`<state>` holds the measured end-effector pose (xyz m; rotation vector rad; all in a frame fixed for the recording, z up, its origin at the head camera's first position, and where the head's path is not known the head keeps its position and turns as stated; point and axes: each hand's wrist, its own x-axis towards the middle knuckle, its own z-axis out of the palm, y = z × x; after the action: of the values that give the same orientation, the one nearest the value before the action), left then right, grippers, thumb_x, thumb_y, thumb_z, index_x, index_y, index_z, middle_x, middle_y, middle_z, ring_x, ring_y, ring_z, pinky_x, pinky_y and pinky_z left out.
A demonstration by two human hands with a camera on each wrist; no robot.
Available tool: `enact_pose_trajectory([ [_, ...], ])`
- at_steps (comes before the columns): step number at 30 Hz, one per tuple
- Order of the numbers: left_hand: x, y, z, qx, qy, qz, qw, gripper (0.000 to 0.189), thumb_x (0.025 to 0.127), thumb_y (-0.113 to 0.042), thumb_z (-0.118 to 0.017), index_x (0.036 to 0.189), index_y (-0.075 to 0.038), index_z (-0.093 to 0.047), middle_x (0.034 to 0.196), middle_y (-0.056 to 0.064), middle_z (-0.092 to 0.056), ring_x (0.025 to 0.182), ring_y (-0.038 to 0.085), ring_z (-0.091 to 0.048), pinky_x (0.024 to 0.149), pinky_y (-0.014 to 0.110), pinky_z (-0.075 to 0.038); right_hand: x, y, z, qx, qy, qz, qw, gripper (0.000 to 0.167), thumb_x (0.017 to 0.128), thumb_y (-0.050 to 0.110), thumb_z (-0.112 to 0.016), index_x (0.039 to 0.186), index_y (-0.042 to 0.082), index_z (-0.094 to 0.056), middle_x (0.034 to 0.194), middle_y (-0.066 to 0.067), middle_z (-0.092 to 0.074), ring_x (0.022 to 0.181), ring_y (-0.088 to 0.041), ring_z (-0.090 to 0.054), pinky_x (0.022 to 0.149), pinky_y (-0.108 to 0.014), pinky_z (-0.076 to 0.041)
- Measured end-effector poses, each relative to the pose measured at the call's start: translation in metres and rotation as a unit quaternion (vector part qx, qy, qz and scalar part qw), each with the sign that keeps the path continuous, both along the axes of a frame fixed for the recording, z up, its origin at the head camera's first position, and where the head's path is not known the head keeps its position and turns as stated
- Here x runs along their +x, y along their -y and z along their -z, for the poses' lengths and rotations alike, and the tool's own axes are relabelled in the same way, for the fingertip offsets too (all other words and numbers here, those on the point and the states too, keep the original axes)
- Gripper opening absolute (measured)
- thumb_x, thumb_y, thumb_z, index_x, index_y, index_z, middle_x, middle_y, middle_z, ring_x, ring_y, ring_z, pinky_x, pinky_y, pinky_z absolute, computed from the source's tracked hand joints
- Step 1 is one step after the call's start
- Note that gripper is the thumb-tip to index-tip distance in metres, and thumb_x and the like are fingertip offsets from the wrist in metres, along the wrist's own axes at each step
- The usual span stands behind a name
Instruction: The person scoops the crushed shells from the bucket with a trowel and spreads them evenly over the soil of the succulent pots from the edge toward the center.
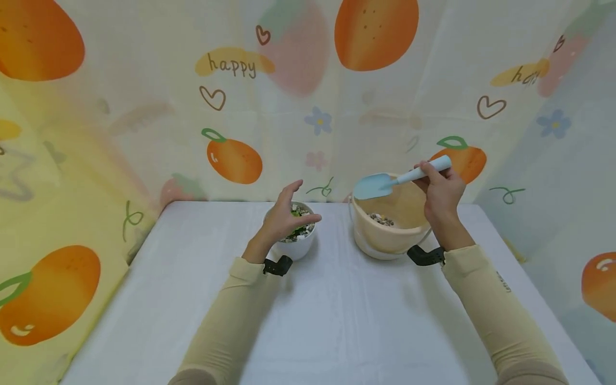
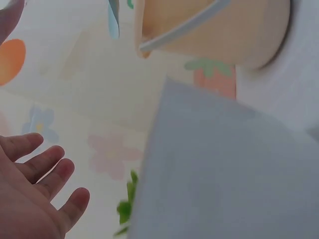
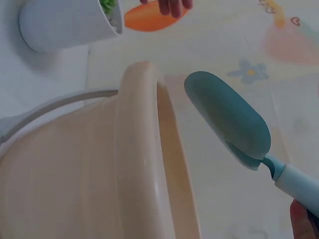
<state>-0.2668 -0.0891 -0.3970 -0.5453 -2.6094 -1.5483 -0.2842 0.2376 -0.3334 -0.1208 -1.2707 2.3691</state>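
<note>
In the head view my right hand grips the white handle of a light blue garden trowel, its blade over the near-left rim of a beige bucket. Small mixed pebbles lie at the bottom of that bucket. The blade shows its underside in the right wrist view. My left hand, fingers and thumb spread apart and holding nothing, is above a white pot. Green leaves and whitish stones fill the pot, partly hidden by the hand.
Both pot and bucket stand toward the back of a table with a white cloth. Behind them hangs a fruit-printed curtain. The bucket has a pale carrying handle hanging down its side.
</note>
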Motion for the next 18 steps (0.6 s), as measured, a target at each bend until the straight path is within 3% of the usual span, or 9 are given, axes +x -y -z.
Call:
enact_pose_trajectory([
  [4,-0.001,-0.012,-0.001,0.007,0.001,0.009,0.9999,0.11,0.072,-0.061,-0.077,0.156,-0.016,-0.021,0.161,0.009,-0.021,0.148,0.029,-0.022,0.116,0.059,-0.025,-0.001,-0.006,-0.001,0.007,0.006,0.007,0.9999,0.015,0.081,0.002,-0.077,0.089,-0.003,-0.066,0.075,-0.009,-0.07,0.067,-0.021,-0.072,0.069,-0.031,-0.059],
  [11,-0.003,-0.029,-0.002,-0.012,0.002,0.011,0.9999,0.099,0.079,-0.042,-0.079,0.155,-0.017,-0.022,0.16,0.008,-0.023,0.148,0.028,-0.023,0.117,0.058,-0.026,-0.003,-0.013,-0.004,0.012,0.01,0.019,0.9997,0.011,0.082,0.001,-0.074,0.088,-0.002,-0.066,0.074,-0.009,-0.07,0.065,-0.02,-0.072,0.068,-0.03,-0.06],
  [18,-0.005,-0.047,-0.001,-0.011,0.005,0.026,0.9996,0.099,0.079,-0.042,-0.079,0.155,-0.014,-0.022,0.16,0.009,-0.024,0.149,0.028,-0.022,0.116,0.057,-0.027,-0.006,-0.022,-0.004,0.052,0.028,0.031,0.9977,0.007,0.084,0.003,-0.073,0.081,0.001,-0.066,0.07,-0.007,-0.071,0.061,-0.017,-0.071,0.064,-0.026,-0.059],
])
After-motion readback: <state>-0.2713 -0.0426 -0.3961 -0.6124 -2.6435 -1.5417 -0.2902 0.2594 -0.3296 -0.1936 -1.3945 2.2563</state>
